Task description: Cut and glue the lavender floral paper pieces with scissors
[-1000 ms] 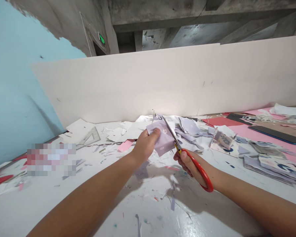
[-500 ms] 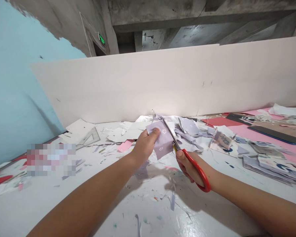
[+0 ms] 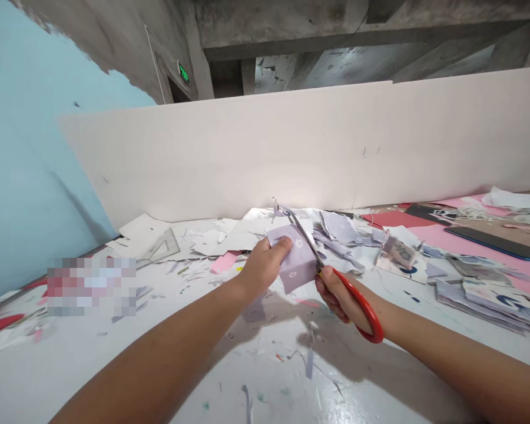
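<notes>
The left hand (image 3: 262,265) pinched a lilac flower-printed sheet (image 3: 297,275) above the scrap-littered white table (image 3: 229,383); the right hand (image 3: 335,297) gripped red-handled scissors (image 3: 357,294), blades along the sheet's right edge. The green lit sign (image 3: 184,72) beyond showed marks too small to read.

Before the panel (image 3: 247,153), the scissors (image 3: 319,262) are between the set square (image 3: 161,248), left, and phone (image 3: 494,242), right.
</notes>
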{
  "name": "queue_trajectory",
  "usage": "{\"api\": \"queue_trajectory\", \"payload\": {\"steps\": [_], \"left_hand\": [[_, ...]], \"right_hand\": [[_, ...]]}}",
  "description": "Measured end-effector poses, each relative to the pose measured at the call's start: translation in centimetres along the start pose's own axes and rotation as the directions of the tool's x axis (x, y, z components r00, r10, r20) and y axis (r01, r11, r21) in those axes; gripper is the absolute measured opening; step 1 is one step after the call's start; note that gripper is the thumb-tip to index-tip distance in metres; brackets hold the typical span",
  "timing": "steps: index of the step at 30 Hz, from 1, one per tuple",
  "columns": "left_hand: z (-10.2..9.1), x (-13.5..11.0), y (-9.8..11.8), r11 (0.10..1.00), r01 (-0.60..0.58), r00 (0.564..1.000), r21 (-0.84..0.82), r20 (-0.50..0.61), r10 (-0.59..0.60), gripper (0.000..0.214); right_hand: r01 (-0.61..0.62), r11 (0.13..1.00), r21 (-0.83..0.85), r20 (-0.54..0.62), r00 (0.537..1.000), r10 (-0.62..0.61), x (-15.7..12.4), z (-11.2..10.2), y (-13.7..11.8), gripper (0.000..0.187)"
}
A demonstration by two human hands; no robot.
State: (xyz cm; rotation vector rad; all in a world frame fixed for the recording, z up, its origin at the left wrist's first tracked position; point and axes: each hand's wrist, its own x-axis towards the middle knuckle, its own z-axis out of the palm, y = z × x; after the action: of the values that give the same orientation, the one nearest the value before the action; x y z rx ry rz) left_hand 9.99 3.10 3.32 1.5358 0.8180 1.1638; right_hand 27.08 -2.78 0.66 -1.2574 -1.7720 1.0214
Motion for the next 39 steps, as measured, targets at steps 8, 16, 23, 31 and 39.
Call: {"api": "queue_trajectory", "payload": {"steps": [8,16,23,31,39], "left_hand": [[0.2,0.1,-0.1,1.0,-0.001,1.0,-0.014,-0.01,0.001,0.04],[0.3,0.1,0.3,0.994,0.029,0.999,-0.11,-0.023,-0.032,0.038],[0.3,0.0,0.7,0.992,0.058,0.996,-0.108,0.067,-0.051,0.041],[0.3,-0.8,1.6,0.955,0.068,0.905,0.288,0.386,-0.181,0.04],[-0.4,0.0,1.0,0.936,-0.007,0.923,0.351,0.363,-0.129,0.034]], "right_hand": [[-0.18,0.984,-0.003,-0.052,0.982,0.18,-0.2,0.3,-1.1,0.054],[-0.081,0.975,0.208,-0.138,0.984,0.111,0.2,0.4,-0.2,0.048],[0.068,0.915,0.398,-0.344,0.936,0.08,0.8,-0.3,-0.7,0.043],[0.105,0.933,0.344,-0.309,0.951,0.007,1.1,-0.8,-0.6,0.026],[0.017,0.993,0.116,-0.376,0.926,0.028,0.6,-0.9,-1.4,0.018]]}}
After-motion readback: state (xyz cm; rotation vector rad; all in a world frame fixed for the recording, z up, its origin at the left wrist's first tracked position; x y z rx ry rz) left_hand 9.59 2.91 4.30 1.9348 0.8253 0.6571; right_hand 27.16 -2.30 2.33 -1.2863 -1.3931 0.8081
